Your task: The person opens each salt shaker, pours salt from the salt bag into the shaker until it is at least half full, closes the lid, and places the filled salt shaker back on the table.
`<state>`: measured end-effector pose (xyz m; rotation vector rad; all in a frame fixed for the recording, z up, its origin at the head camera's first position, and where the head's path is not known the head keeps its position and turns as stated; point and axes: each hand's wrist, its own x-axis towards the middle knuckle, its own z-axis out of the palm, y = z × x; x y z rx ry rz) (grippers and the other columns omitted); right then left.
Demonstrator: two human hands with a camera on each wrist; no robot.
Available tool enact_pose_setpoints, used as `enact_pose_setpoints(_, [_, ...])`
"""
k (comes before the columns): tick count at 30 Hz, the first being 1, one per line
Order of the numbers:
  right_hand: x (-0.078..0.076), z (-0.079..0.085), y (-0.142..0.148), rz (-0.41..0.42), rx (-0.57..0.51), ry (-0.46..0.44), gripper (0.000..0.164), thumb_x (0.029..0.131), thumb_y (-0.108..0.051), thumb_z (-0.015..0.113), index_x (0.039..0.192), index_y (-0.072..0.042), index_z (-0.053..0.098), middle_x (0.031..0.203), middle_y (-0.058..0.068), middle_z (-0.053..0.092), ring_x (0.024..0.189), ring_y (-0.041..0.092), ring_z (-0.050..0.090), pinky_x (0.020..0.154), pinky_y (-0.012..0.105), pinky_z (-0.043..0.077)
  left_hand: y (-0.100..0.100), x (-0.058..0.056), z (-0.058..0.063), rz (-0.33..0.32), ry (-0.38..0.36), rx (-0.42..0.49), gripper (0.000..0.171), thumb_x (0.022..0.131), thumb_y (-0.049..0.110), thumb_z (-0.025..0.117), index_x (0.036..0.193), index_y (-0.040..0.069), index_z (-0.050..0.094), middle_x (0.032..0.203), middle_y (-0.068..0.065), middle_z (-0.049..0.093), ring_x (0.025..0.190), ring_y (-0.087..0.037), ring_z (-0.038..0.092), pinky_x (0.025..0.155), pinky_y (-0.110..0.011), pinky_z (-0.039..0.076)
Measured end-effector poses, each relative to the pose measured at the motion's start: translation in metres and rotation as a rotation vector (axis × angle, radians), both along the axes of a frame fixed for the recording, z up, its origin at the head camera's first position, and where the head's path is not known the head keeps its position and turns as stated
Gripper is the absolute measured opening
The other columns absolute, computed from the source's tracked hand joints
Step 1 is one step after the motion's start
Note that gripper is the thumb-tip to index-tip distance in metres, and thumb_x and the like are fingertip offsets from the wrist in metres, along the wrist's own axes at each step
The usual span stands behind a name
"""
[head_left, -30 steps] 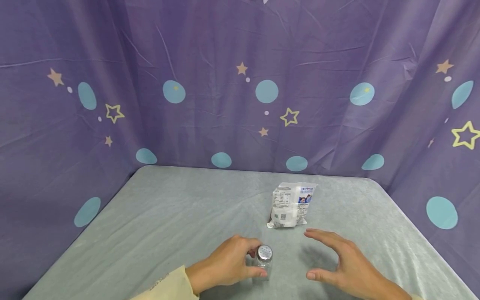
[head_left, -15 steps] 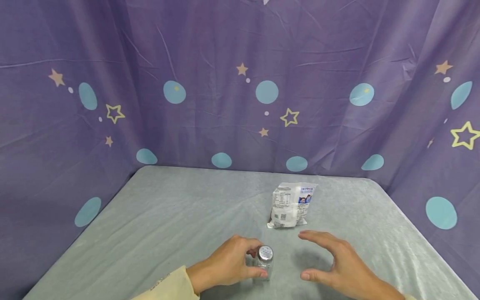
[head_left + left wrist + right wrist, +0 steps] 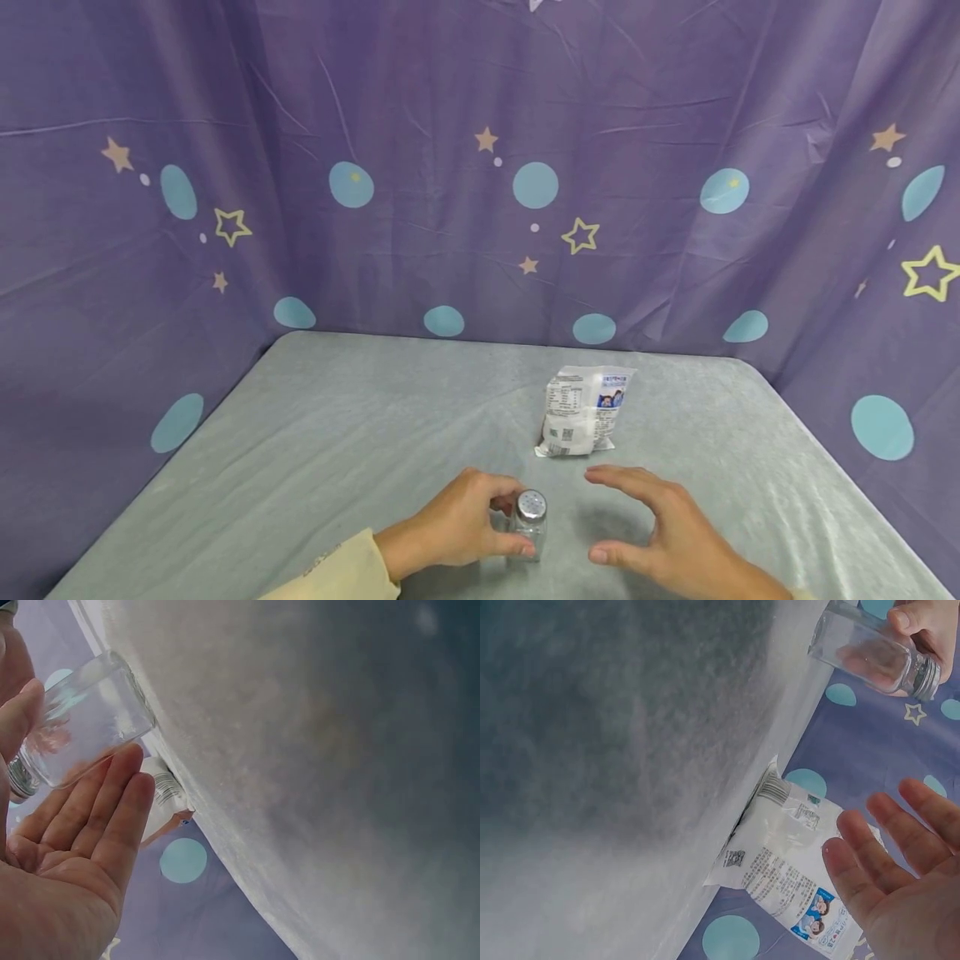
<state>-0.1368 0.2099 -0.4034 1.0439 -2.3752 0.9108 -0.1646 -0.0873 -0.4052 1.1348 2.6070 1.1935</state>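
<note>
A clear glass salt shaker (image 3: 532,507) with a perforated metal lid stands upright on the cloth near the front middle. My left hand (image 3: 461,521) grips it from the left, thumb on the near side and fingers behind. In the left wrist view the glass body (image 3: 101,712) looks see-through, with no contents showing. To the right of the shaker, apart from it, my right hand (image 3: 675,533) hovers with thumb and fingers spread and nothing between them. The right wrist view shows its fingers (image 3: 870,855) extended, palm toward the shaker.
Behind the hands, a white printed plastic packet (image 3: 577,412) stands on the grey-green cloth-covered table (image 3: 360,417). A purple curtain (image 3: 420,225) with stars and blue dots encloses the back and sides.
My right hand has drifted left, closer to the shaker, its fingers still spread. The left hand and the shaker have hardly moved; the packet stays in place.
</note>
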Motion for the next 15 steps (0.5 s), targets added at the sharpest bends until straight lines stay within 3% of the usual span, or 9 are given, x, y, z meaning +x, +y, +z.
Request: enact_pose_setpoints(15, [0.000,0.000,-0.013,0.039,-0.011,0.010,0.071,0.073,-0.038,0.093,0.136,-0.021,0.063,0.126,-0.003,0.069,0.113,0.017,0.067,0.095,0.030,0.052,0.000,0.000,0.000,0.013,-0.046,0.013,0.027,0.073,0.028,0.095,0.089,0.022,0.074,0.079,0.021,0.067,0.076,-0.002,0.065,0.072,-0.019,0.052])
